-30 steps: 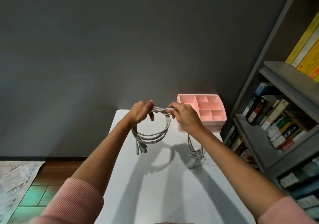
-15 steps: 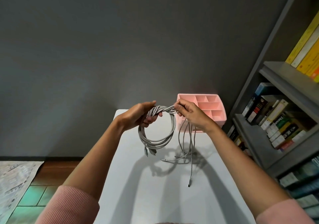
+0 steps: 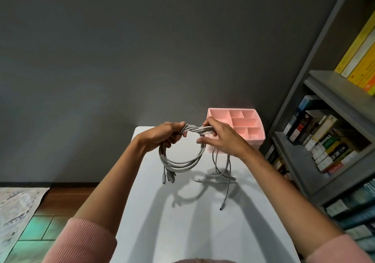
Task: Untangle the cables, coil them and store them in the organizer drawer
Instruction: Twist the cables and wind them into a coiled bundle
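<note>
Gripping the top of the grey plastic-sheathed cable bundle [image 3: 182,164], the left hand [image 3: 162,136] has its fingers curled round the strands, above the far-left part of the white rectangular table [image 3: 182,232]. The right hand [image 3: 221,139] sits just beside it, fingers hooked over the same strands, thumb stuck out underneath. A short twisted stretch [image 3: 194,130] of cable bridges the 2 hands.

Below the left hand the bundle hangs as a round loop of several turns, held up off the tabletop, w/ a few plug ends [image 3: 168,178] dangling from its bottom. Under the right hand, loose tails [image 3: 222,167] drop & land on the table near its far-right corner. One tail runs toward the near edge & ends in a dark-tipped plug [image 3: 221,207].

Behind the right hand, at the far-right corner, stands the pink plastic organizer [image 3: 253,144] w/ open compartments, partly hidden by the knuckles.

Right of the table: grey bookshelf [image 3: 334,88] w/ rows of books [image 3: 324,139]. Left of it: wood floor [image 3: 65,193] & a pale patterned rug [image 3: 16,212].
</note>
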Available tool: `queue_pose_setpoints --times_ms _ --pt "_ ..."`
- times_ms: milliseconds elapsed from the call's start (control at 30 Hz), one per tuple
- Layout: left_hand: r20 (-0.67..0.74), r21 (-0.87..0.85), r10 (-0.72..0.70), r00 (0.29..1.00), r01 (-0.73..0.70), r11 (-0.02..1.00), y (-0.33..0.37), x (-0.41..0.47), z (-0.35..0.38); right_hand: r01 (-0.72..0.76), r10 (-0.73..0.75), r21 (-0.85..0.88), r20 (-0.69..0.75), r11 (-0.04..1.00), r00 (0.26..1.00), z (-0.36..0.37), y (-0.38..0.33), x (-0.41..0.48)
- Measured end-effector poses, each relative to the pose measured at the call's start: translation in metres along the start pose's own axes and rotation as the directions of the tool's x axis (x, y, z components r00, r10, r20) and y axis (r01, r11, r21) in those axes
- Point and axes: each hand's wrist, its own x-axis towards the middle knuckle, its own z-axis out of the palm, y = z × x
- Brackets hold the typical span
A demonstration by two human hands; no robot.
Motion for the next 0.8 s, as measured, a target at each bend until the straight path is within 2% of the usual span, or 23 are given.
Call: queue_pose_setpoints --times_ms 67,133,233,367,467,533,633,700,767,800 --pt "-0.070 0.130 0.003 0.998 0.006 0.992 0.004 0.000 0.001 0.053 -0.054 -0.065 -0.024 0.996 0.998 0.003 0.001 0.001" --pt "-0.119 0.194 0.005 0.993 0.019 0.981 0.007 0.001 0.003 0.075 -0.077 -0.061 -0.038 0.995 0.996 0.003 0.003 0.004" --pt "-0.205 0.274 0.042 0.978 0.016 0.962 0.009 0.004 0.004 -0.002 -0.006 0.121 0.068 0.993 0.998 -0.003 -0.001 0.006" --pt "-0.165 0.205 0.058 0.985 -0.023 0.979 0.009 0.004 0.003 -0.089 0.013 0.327 0.227 0.941 0.974 -0.016 -0.006 0.007" --pt "-0.106 0.173 0.061 0.992 -0.042 0.984 0.010 0.003 0.003 -0.121 0.013 0.426 0.248 0.896 0.969 -0.019 -0.005 0.008" --pt "-0.090 0.240 0.117 0.989 -0.092 0.966 0.010 0.003 0.002 -0.148 0.038 0.446 0.245 0.883 0.969 -0.018 -0.003 0.008" --pt "-0.091 0.406 0.280 0.956 -0.221 0.887 0.009 0.008 0.002 -0.160 0.058 0.424 0.243 0.892 0.968 -0.017 -0.002 0.011" --pt "-0.029 0.551 0.407 0.913 -0.326 0.769 0.010 0.013 0.003 -0.160 0.058 0.408 0.250 0.899 0.967 -0.018 -0.004 0.014" --pt "0.035 0.654 0.455 0.890 -0.365 0.663 0.011 0.017 0.005 -0.164 0.064 0.409 0.248 0.898 0.967 -0.019 -0.006 0.015" --pt "0.045 0.670 0.456 0.889 -0.365 0.646 0.011 0.017 0.006 -0.169 0.067 0.414 0.249 0.894 0.966 -0.021 -0.007 0.015"
